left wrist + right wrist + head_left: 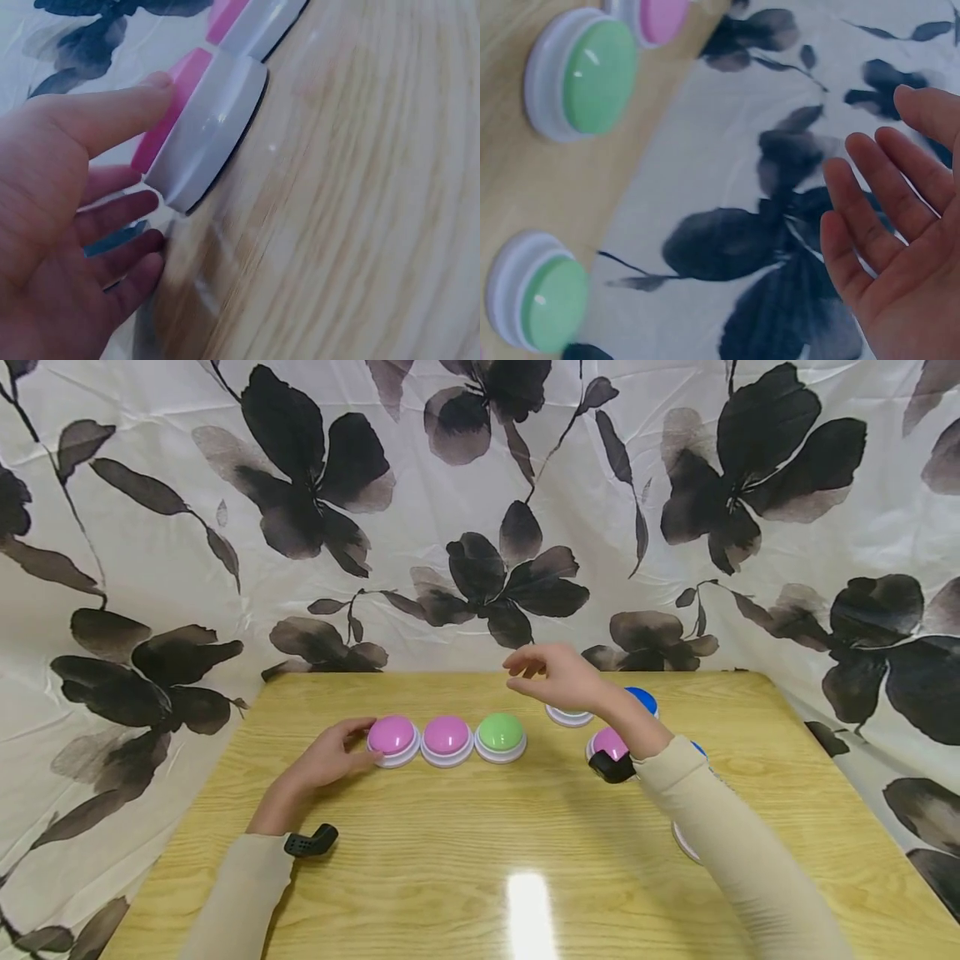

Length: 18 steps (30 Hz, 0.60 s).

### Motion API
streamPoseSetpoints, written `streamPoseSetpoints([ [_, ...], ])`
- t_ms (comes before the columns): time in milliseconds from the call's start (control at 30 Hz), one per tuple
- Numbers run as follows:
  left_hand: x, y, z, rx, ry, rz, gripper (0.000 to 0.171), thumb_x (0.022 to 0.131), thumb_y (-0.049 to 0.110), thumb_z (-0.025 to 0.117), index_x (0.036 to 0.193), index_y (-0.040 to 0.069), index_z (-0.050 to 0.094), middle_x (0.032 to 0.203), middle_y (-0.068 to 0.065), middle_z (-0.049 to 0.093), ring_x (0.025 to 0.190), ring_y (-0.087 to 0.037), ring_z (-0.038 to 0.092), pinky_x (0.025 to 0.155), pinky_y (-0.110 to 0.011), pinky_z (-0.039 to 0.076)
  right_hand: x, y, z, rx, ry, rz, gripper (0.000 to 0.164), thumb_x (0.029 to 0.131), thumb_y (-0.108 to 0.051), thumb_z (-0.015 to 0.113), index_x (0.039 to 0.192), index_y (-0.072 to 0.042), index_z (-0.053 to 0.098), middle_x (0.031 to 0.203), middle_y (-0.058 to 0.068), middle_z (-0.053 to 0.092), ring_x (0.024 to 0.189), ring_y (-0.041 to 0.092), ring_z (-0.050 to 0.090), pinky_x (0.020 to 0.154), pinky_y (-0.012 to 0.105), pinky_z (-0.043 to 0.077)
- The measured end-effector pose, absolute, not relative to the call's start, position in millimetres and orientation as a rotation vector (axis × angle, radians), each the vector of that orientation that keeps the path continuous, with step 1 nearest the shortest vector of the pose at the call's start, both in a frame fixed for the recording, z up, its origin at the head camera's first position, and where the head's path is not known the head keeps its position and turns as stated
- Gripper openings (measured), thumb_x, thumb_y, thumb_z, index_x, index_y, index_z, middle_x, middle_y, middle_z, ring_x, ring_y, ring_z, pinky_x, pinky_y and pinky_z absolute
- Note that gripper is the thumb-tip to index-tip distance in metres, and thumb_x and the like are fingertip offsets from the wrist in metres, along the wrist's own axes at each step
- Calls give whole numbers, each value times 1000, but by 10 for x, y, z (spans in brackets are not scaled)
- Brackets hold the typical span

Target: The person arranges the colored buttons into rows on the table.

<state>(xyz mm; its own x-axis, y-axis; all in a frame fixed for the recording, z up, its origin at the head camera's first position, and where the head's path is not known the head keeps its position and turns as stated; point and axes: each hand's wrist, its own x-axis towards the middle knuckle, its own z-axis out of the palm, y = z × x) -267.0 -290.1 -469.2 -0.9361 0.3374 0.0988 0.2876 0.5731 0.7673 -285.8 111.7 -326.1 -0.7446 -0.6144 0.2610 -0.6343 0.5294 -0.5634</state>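
A pink dome button on a white round base (pixel 391 737) stands at the left end of a row. My left hand (pixel 337 756) holds it, the thumb at the near side and fingers round the far side; in the left wrist view the thumb (pixel 124 116) touches the pink dome. Beside it are a second pink button (pixel 447 737) and a green button (pixel 501 734). My right hand (pixel 558 677) hovers over the table's far part with loosely bent fingers, holding nothing. Under it stands another button, its white base (pixel 568 718) partly hidden; its dome (pixel 555 304) shows green in the right wrist view.
Around the right forearm are a blue button (pixel 642 700), a pink button (pixel 609 743) and further buttons mostly hidden by the sleeve, one showing a white rim (pixel 684 843). The wooden table (pixel 420 860) ends at a floral cloth (pixel 480 485) behind.
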Motion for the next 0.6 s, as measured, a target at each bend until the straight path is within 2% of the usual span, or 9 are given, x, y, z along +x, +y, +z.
streamPoseSetpoints([
  [267, -2634, -2934, -4582, 466, 2824, 1362, 49, 95, 20, 65, 136, -2, 50, 136, -23, 50, 123, -40, 47, 97, -54, 42, -2720, 1416, -3124, 1078, -2714, 1016, 25, 90, -17, 70, 113, -8, 69, 102, 0, 69, 92, 14, 63, 86, 38, 50],
  [433, -2614, -2863, -4451, 510, 2875, 1381, 43, 95, 19, 64, 133, 0, 55, 132, -19, 55, 118, -34, 50, 93, -51, 42, -2725, 1704, -3228, 982, -2767, 988, 25, 89, -16, 71, 113, -7, 70, 103, 3, 69, 90, 18, 62, 82, 39, 52],
  [600, -2589, -2726, -4369, 591, 2878, 1340, 38, 94, 16, 65, 128, -1, 59, 126, -18, 60, 114, -33, 53, 90, -49, 43, -2701, 1977, -3408, 854, -2866, 983, 27, 89, -15, 71, 115, -6, 69, 103, 6, 68, 89, 20, 61, 79, 37, 53],
])
